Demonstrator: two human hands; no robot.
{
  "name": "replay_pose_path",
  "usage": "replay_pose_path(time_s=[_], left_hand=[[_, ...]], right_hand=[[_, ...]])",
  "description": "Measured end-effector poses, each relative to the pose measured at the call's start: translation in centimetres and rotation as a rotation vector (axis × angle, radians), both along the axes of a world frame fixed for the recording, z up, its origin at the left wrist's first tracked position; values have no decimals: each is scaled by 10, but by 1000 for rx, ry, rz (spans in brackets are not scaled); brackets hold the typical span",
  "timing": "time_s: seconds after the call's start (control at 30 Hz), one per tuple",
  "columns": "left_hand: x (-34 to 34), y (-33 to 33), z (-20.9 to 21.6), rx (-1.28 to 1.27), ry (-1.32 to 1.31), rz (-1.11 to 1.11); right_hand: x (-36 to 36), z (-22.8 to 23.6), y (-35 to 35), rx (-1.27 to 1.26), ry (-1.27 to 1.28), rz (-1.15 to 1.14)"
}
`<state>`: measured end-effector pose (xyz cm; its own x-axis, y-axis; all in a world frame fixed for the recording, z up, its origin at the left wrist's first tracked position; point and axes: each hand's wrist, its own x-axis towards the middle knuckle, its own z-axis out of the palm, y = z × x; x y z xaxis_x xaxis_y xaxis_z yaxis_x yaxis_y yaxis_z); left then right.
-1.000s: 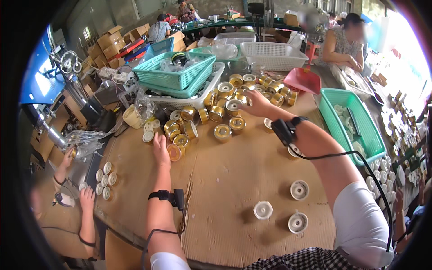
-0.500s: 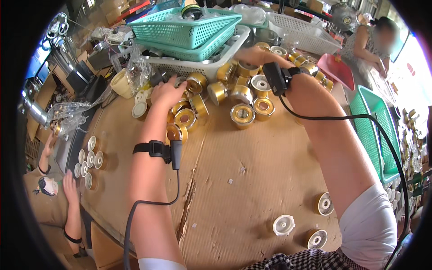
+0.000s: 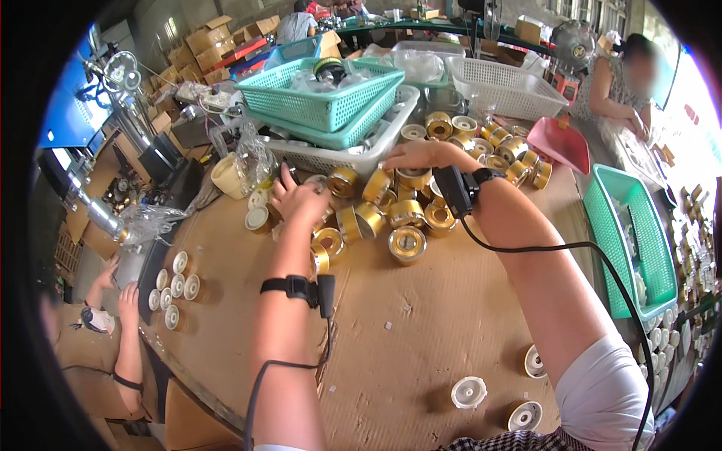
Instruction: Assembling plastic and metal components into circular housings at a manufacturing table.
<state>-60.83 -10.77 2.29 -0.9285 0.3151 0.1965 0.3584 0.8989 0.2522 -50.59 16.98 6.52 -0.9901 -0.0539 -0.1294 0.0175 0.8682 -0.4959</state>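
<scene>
- Gold cyls (image 3: 407, 244): heaped on brown cardboard (image 3: 421, 323), before & btwn my hands; some tipped on their sides.
- L hand (image 3: 301, 201): fingers spread, at L end of cyls, nr grey basket (image 3: 323, 154); can't tell if gripping.
- R hand (image 3: 417, 154): palm down over cyls; fingertips' grip unclear.
- Handling (est.): stiff, fairly light, smooth, poss. slippery; finish may scratch. Best hold: round outer wall, thumb opp. fingers.

The left hand (image 3: 301, 202) has gone toward one o'clock, and the right hand (image 3: 420, 154) toward nine o'clock.
</scene>
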Motion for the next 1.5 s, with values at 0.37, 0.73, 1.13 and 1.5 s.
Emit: replay_pose_path(time_s=[0.37,0.73,1.13,1.5], left_hand=[[13,1,-11,-22,-99,-256],[115,-39,-24,243,325,-591],[283,-38,-16,375,382,-688],[342,25,-22,493,162,-767]], right_hand=[[47,-40,-40,344,135,-56],[124,-31,-47,255,260,30],[257,-28,-53,201,385,78],[347,-17,-30,227,265,-97]])
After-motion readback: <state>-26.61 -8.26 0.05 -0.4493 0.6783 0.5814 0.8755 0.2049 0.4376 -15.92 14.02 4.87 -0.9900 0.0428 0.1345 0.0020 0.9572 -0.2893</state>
